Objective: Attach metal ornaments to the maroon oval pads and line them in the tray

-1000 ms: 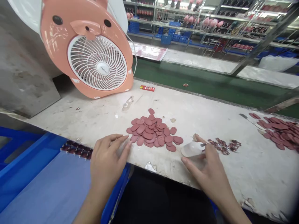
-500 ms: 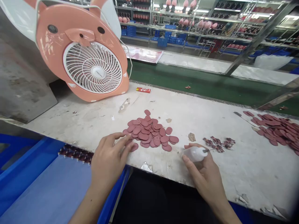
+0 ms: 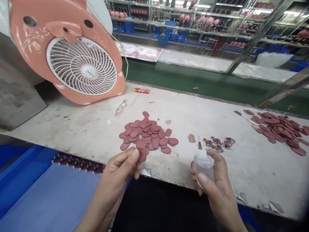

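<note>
Between thumb and fingers, my left hand [image 3: 123, 169] pinches a dark red oval piece [image 3: 141, 150], held up at the table's front edge. Right behind it lies a loose pile of similar flat red ovals [image 3: 149, 132], some with small holes. My right hand [image 3: 217, 177] is wrapped around a translucent white squeeze bottle [image 3: 204, 164], whose thin needle tip [image 3: 199, 143] points up. Beyond the bottle, to the right, sits a small cluster of shiny dark brown and white bits [image 3: 218, 144].
A larger heap of red ovals [image 3: 277, 129] lies at right beside a thin metal tool [image 3: 243, 116]. An orange fan [image 3: 84, 71] stands at back left, near a red tube [image 3: 141, 91]. A green belt [image 3: 173, 75] runs behind the table; a blue bin [image 3: 36, 193] is at lower left.
My left hand has lifted a red oval from the pile toward me. My right hand has turned the bottle from lying sideways to tip up. The view has shifted slightly right.
</note>
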Demonstrator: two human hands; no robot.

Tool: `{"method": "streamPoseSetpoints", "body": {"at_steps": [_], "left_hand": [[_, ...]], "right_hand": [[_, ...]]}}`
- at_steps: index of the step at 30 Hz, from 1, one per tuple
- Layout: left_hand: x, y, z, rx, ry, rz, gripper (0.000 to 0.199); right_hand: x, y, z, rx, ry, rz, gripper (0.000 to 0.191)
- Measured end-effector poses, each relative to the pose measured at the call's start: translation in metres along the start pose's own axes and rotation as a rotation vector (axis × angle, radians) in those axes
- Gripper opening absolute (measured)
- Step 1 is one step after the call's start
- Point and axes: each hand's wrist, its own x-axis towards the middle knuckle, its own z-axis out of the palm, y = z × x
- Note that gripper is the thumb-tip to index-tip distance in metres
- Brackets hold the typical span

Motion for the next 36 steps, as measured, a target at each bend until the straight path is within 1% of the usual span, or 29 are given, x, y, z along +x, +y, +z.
{"method": "streamPoseSetpoints", "body": {"at_steps": [1, 2, 3, 5, 7, 9, 11, 12, 14, 17, 20, 22, 23, 24, 25, 26, 27, 28, 29, 31, 32, 34, 36], "left_hand": [[-0.006, -0.002, 0.003, -0.109, -0.056, -0.112, 0.031], [-0.011, -0.005, 0.006, -0.163, -0.115, -0.179, 0.031], [-0.015, -0.008, 0.01, -0.163, -0.171, -0.205, 0.031], [-0.023, -0.014, 0.016, -0.055, -0.262, -0.166, 0.025], [-0.031, -0.017, 0.021, 0.105, -0.3, -0.062, 0.022], [-0.038, -0.018, 0.026, 0.215, -0.272, 0.033, 0.025], [-0.044, -0.019, 0.029, 0.229, -0.219, 0.089, 0.022], [-0.046, -0.02, 0.031, 0.201, -0.202, 0.11, 0.021], [-0.049, -0.025, 0.035, 0.113, -0.173, 0.181, 0.028], [-0.05, -0.04, 0.039, -0.001, -0.175, 0.354, 0.04], [-0.048, -0.054, 0.039, -0.032, -0.173, 0.49, 0.039], [-0.047, -0.058, 0.037, -0.004, -0.126, 0.533, 0.035], [-0.047, -0.058, 0.036, -0.007, -0.111, 0.503, 0.032], [-0.046, -0.057, 0.036, -0.044, -0.106, 0.422, 0.029], [-0.047, -0.055, 0.036, -0.116, -0.111, 0.297, 0.027], [-0.047, -0.052, 0.036, -0.216, -0.121, 0.151, 0.027], [-0.048, -0.05, 0.037, -0.324, -0.129, 0.01, 0.028], [-0.048, -0.047, 0.038, -0.424, -0.135, -0.1, 0.031], [-0.049, -0.045, 0.039, -0.503, -0.131, -0.174, 0.034], [-0.05, -0.042, 0.041, -0.59, -0.134, -0.246, 0.039], [-0.051, -0.042, 0.042, -0.614, -0.147, -0.261, 0.04], [-0.051, -0.042, 0.041, -0.641, -0.193, -0.268, 0.039], [-0.052, -0.045, 0.039, -0.63, -0.244, -0.248, 0.035]], "right_hand": [[-0.003, -0.004, 0.0, 0.092, -0.026, 0.06, 0.043], [-0.005, -0.008, 0.001, 0.176, -0.048, 0.123, 0.045], [-0.007, -0.012, 0.003, 0.239, -0.062, 0.177, 0.046], [-0.01, -0.021, 0.007, 0.295, -0.069, 0.236, 0.049], [-0.011, -0.029, 0.012, 0.325, -0.075, 0.305, 0.055], [-0.011, -0.036, 0.018, 0.357, -0.108, 0.383, 0.061], [-0.011, -0.039, 0.023, 0.418, -0.138, 0.459, 0.065], [-0.012, -0.039, 0.024, 0.469, -0.143, 0.487, 0.065], [-0.014, -0.037, 0.028, 0.6, -0.142, 0.524, 0.063], [-0.02, -0.031, 0.035, 0.785, -0.191, 0.559, 0.058], [-0.026, -0.025, 0.043, 0.868, -0.267, 0.58, 0.054], [-0.028, -0.023, 0.045, 0.88, -0.286, 0.581, 0.056], [-0.029, -0.022, 0.043, 0.877, -0.29, 0.579, 0.062], [-0.029, -0.021, 0.04, 0.855, -0.284, 0.573, 0.071], [-0.03, -0.021, 0.035, 0.812, -0.268, 0.562, 0.08], [-0.031, -0.02, 0.029, 0.753, -0.246, 0.548, 0.085], [-0.033, -0.019, 0.022, 0.682, -0.219, 0.532, 0.084], [-0.035, -0.018, 0.014, 0.607, -0.185, 0.519, 0.078], [-0.036, -0.017, 0.006, 0.539, -0.143, 0.506, 0.071], [-0.038, -0.014, -0.009, 0.459, -0.062, 0.442, 0.053], [-0.038, -0.013, -0.015, 0.442, -0.036, 0.367, 0.046], [-0.036, -0.01, -0.024, 0.417, -0.024, 0.159, 0.036], [-0.032, -0.008, -0.028, 0.329, -0.032, -0.03, 0.034]]}}
